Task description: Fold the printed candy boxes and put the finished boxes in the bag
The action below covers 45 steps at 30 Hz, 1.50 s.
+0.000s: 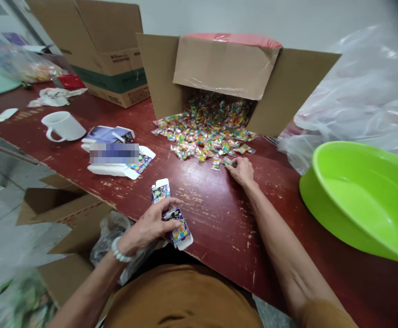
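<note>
My left hand (157, 218) is closed around a small printed purple candy box (178, 230) near the table's front edge; a white end flap sticks out at its lower end. Just beyond the fingers lies another such box (160, 191), its white flap raised. My right hand (241, 171) reaches to the front of a candy pile (205, 136), fingertips pinched on a small wrapped candy (227, 162). One more wrapped candy (215, 164) lies just left of those fingers. The pile spills from a cardboard carton (226, 68) tipped on its side with flaps spread.
Several flattened printed boxes (116, 152) lie at left, beside a white mug (64, 126). A bright green basin (356, 200) stands at right, before clear plastic bags (363, 100). A tall carton (106, 54) stands behind. Open cartons (62, 214) sit below the table edge.
</note>
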### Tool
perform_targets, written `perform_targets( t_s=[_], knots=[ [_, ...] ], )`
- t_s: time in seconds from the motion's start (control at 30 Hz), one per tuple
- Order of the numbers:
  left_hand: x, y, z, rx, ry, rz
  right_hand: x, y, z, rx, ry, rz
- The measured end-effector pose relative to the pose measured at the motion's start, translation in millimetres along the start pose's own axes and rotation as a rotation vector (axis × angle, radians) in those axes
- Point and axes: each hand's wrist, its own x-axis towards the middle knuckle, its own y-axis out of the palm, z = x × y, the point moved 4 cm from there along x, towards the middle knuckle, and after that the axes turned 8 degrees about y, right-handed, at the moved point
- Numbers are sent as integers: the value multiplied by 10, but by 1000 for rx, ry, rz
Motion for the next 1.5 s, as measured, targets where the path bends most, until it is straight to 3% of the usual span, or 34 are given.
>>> perform_targets(
  t_s=[0.13,0.17,0.27,0.37,0.47,0.53,0.6,0.73,0.8,0.97,1.03,1.1,1.17,1.27,1.33,1.4,1.5],
  knots=[
    [-37,-140,-36,-5,-52,-39,-258,-137,-75,103,7,12],
    [-36,-167,-34,-21,-50,-80,-398,-182,-66,249,-3,35],
    [-19,-208,-22,-154,2,-212,-994,-196,89,607,-91,358],
    [-4,-176,5,-346,14,-249,-1580,-142,312,659,-162,557],
    [-23,-87,27,-450,-2,-174,-1833,-153,493,564,-286,408],
    [-60,-2,40,-484,-20,-93,-1864,-181,580,506,-365,341],
    [-106,106,52,-499,-36,8,-1846,-191,630,476,-382,379],
    [-174,338,67,-449,-41,267,-1776,-170,632,417,-271,486],
    [-172,402,73,-443,-30,319,-1751,-164,621,432,-250,478],
    [-111,422,42,-497,13,243,-1753,-192,632,598,-396,456],
    [-92,419,15,-533,8,187,-1747,-177,589,730,-310,503],
    [-77,428,3,-583,-26,122,-1747,-121,520,866,-134,563],
    [-63,456,16,-630,-63,61,-1790,-25,486,963,-5,681],
    [-47,509,66,-629,-50,-28,-1896,108,520,989,18,849],
    [-45,526,87,-584,17,-83,-1928,129,552,953,-30,806],
    [-52,522,93,-559,54,-130,-1919,70,586,890,-148,640],
    [-65,525,103,-660,-100,-91,-1917,-89,649,761,-425,412]
  ],
)
